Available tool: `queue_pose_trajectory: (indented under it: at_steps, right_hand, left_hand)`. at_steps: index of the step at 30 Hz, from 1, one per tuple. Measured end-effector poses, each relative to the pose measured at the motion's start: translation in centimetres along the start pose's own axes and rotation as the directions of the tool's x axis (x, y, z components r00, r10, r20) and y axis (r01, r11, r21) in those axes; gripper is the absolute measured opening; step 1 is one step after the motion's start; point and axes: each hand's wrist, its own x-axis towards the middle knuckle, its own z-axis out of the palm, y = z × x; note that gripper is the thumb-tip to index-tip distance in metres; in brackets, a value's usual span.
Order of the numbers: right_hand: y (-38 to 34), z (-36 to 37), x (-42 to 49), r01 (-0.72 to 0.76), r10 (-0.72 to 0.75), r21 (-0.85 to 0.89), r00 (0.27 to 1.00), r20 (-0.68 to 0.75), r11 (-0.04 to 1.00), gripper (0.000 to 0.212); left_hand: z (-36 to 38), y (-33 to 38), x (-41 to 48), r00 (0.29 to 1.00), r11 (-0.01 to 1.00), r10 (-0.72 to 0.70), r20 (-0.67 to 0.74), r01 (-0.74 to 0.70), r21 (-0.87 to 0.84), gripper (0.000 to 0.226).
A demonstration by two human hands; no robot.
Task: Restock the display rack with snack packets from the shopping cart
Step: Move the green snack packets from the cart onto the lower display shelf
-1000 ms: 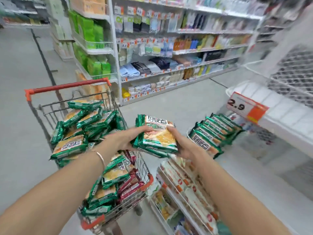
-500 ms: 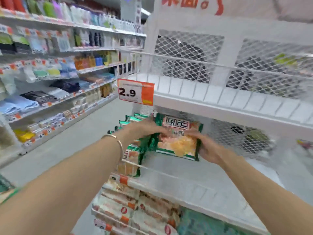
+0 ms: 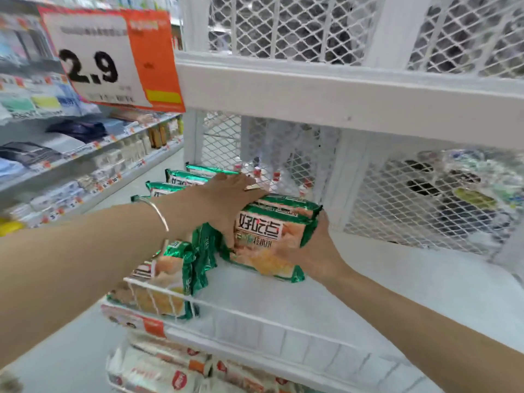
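Now both hands clamp a stack of snack packets (image 3: 263,236) on the display rack (image 3: 340,296).
L hand (image 3: 226,194) curls over the stack's top & left side, R hand (image 3: 314,251) grips its right end. Stack's lower edge touches the white shelf, just beside a row of green packets (image 3: 170,268) at left. Price sign (image 3: 113,58) hangs above-left.

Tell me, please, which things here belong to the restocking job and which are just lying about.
Job: held stack of green snack packets, left hand, right hand, green packets already shelved, white rack shelf.
Just about: 2.9 price sign, red-and-white packets on the tier below, aisle shelves behind.
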Motion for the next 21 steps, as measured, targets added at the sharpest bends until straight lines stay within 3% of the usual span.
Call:
queue_pose_trajectory:
  at_steps: [5,9,16,21]
  right_hand:
    - [0.6,1.8,2.3,0.080,-0.090,-0.063,0.983,-0.159,0.995,0.079]
    - [0.7,1.9,3.9,0.101,-0.105,-0.038,0.987,-0.121,0.994,0.078]
    - [1.1,2.0,2.4,-0.040,0.044,0.065,0.998,-0.049,0.997,0.076]
    - [-0.1,2.8,2.7,-0.094,0.087,0.153,0.995,0.048,0.984,0.087]
  left_hand:
    - [-1.2,0.0,0.8,0.999,0.981,-0.034,-0.040,0.041,0.190,0.132]
    - [-1.4,-0.2,2.1,0.997,0.996,-0.071,-0.043,0.073,0.047,0.133]
    - [-2.0,-2.6,1.4,1.000,0.938,-0.027,0.015,0.030,-0.345,0.111]
    - [-0.2,-2.8,1.3,0.996,0.963,-0.061,-0.063,0.041,-0.268,0.124]
